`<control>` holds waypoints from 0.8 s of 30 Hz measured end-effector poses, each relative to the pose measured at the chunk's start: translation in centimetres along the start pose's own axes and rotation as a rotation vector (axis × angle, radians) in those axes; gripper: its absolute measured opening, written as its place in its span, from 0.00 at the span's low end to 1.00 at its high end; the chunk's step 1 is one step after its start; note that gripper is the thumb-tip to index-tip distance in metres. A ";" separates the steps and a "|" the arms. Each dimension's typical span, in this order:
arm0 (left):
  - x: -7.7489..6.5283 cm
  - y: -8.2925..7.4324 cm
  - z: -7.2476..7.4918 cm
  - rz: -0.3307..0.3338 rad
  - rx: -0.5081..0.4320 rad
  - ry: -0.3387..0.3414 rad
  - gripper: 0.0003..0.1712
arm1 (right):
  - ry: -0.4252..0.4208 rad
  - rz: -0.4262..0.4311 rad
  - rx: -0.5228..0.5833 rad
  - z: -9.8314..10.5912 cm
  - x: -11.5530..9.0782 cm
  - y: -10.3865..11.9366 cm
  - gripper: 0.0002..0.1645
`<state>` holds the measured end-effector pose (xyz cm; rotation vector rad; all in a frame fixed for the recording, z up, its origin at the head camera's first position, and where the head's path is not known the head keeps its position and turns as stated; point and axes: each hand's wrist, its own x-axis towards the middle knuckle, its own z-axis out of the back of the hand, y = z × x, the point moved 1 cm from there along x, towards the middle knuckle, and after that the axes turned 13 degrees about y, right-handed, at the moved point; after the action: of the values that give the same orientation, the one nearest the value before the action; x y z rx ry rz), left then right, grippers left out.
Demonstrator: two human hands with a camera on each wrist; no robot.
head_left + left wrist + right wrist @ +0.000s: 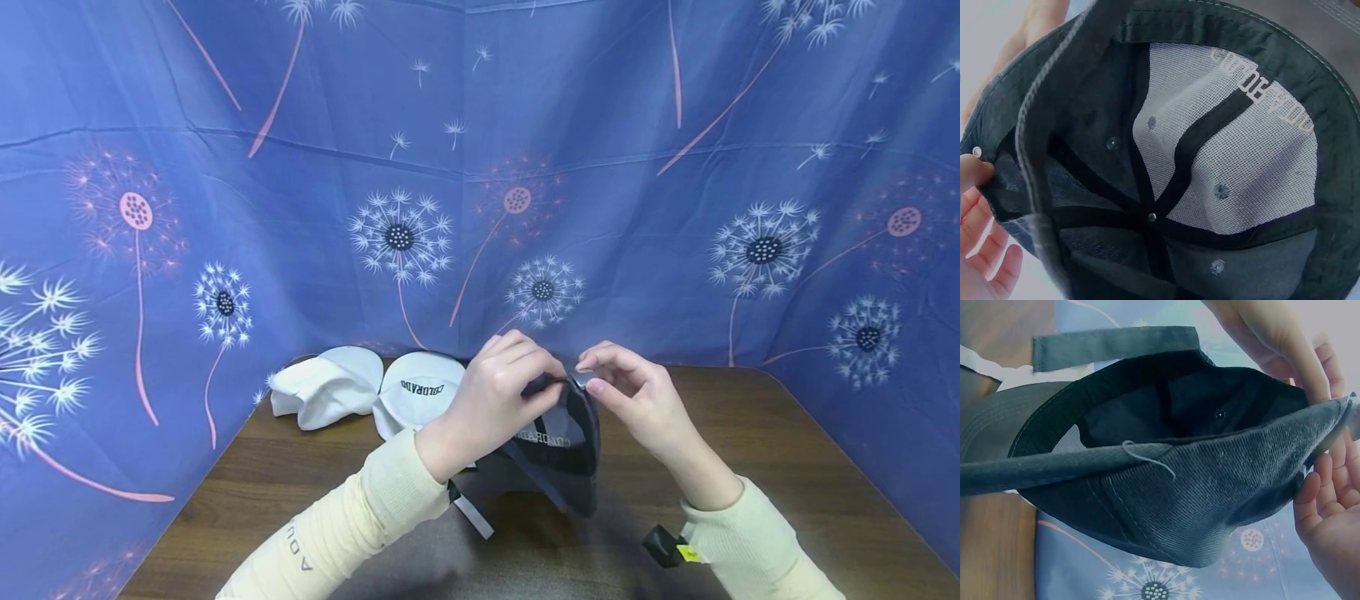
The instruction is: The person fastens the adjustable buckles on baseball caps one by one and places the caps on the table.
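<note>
Between both hands is a dark grey baseball cap, raised with its opening turned toward me. My left hand pinches its upper edge between thumb and fingers. The right hand pinches the same edge slightly to the right, where a small shiny bit shows at the fingertips. Inside the cap, dark seam tapes meet at the crown, and lettering shows reversed through the pale front panels. A loose strap sticks out from the cap's rim in the right wrist view, and a pale thread hangs on its cloth.
Two white caps, one plain and one lettered COLORADO, lie at the back left of the brown wooden table. A blue dandelion-print cloth hangs behind the table. A black device sits at the right cuff.
</note>
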<state>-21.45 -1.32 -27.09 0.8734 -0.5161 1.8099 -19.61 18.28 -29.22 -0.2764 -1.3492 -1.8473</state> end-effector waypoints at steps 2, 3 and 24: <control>-0.1 -0.1 0.1 0.002 -0.004 0.001 0.04 | 0.006 0.006 0.003 0.0 0.0 0.1 0.07; -0.1 -0.1 0.1 0.004 -0.008 0.003 0.04 | 0.008 0.009 0.001 -0.1 0.0 0.1 0.07; -2.4 -1.0 1.8 0.138 -0.127 0.059 0.12 | -0.006 0.009 -0.020 -0.3 0.1 -0.4 0.07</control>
<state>-19.41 -3.69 -27.80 0.7104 -0.6598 1.8989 -19.88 18.05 -29.54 -0.2982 -1.3323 -1.8548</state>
